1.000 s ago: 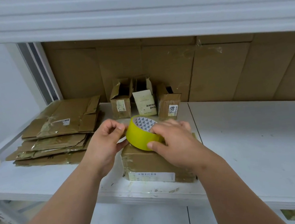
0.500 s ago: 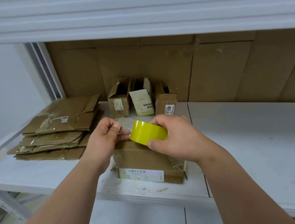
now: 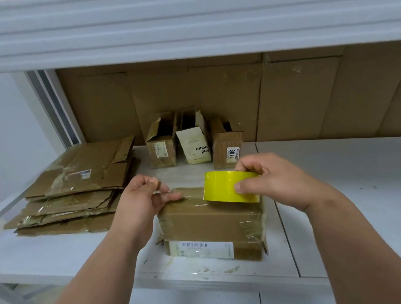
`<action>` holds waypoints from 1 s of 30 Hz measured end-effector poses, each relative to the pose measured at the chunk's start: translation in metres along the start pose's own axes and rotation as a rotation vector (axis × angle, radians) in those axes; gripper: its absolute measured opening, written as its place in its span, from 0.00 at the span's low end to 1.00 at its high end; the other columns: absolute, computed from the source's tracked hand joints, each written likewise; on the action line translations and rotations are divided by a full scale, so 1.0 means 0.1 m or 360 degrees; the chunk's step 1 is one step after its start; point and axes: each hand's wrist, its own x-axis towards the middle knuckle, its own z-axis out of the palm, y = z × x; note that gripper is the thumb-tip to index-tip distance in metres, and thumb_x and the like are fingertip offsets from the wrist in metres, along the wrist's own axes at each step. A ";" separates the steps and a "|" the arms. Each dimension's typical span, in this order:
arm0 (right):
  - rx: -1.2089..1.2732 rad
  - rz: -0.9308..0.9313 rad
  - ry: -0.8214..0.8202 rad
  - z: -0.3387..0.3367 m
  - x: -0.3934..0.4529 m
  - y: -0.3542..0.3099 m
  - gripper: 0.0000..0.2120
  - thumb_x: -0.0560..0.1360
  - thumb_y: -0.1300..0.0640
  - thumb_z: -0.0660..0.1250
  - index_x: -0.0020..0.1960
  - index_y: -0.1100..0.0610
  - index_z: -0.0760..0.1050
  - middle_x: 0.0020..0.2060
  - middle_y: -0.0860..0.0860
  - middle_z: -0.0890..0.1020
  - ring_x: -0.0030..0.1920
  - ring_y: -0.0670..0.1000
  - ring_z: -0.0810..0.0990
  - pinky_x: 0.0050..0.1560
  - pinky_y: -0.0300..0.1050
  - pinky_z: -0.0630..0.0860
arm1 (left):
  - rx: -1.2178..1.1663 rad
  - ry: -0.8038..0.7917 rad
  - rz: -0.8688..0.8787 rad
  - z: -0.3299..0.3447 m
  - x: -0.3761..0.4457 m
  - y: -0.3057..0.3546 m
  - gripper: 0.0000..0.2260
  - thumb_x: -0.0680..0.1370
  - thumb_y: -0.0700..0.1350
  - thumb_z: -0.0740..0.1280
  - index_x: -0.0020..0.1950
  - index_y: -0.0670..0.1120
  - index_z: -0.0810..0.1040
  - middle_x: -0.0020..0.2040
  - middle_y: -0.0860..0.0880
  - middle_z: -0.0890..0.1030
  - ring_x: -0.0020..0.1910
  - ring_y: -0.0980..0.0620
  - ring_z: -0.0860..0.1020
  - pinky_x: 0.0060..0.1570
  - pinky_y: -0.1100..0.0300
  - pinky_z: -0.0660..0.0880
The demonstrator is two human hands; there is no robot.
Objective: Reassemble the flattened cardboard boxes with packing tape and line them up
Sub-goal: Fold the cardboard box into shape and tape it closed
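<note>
A folded-up cardboard box (image 3: 210, 228) with a barcode label sits on the white shelf (image 3: 349, 197) right before me. My right hand (image 3: 272, 181) grips a yellow roll of packing tape (image 3: 226, 186) above the box's top right. My left hand (image 3: 142, 198) pinches the free end of the clear tape, and a strip stretches between hand and roll over the box top. A stack of flattened boxes (image 3: 73, 188) lies to the left. Three small assembled boxes (image 3: 193, 140) stand in a row at the back.
Large cardboard sheets (image 3: 288, 96) line the back wall. An upper shelf (image 3: 179, 16) hangs overhead. A white upright post (image 3: 51, 106) stands at the left rear. Bare shelf surface extends to the right of the box.
The roll has moved to the right, away from my left hand, and a strip of clear tape has been drawn out between them over the box top.
</note>
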 end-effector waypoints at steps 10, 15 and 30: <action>-0.0093 -0.0029 0.0205 -0.08 0.02 0.07 0.13 0.71 0.51 0.76 0.41 0.59 0.78 0.33 0.50 0.77 0.32 0.43 0.72 0.34 0.39 0.67 | 0.0000 0.0176 -0.0029 0.02 0.02 -0.01 0.11 0.84 0.37 0.53 0.45 0.42 0.70 0.36 0.45 0.74 0.33 0.46 0.81 0.57 0.47 0.76; -0.0119 -0.0089 0.0289 -0.25 -0.02 0.16 0.18 0.70 0.44 0.75 0.37 0.58 0.78 0.30 0.50 0.75 0.28 0.42 0.69 0.29 0.35 0.64 | 0.0067 0.0249 -0.0038 0.04 0.06 -0.02 0.10 0.84 0.36 0.54 0.46 0.41 0.71 0.36 0.44 0.74 0.32 0.47 0.80 0.51 0.49 0.77; 0.0009 0.0104 0.0165 -0.55 0.06 0.49 0.27 0.61 0.31 0.71 0.38 0.56 0.81 0.32 0.57 0.80 0.34 0.49 0.76 0.39 0.45 0.69 | 0.0026 0.0438 0.0104 0.18 0.07 -0.15 0.09 0.84 0.35 0.55 0.44 0.41 0.69 0.38 0.43 0.68 0.29 0.49 0.67 0.53 0.47 0.79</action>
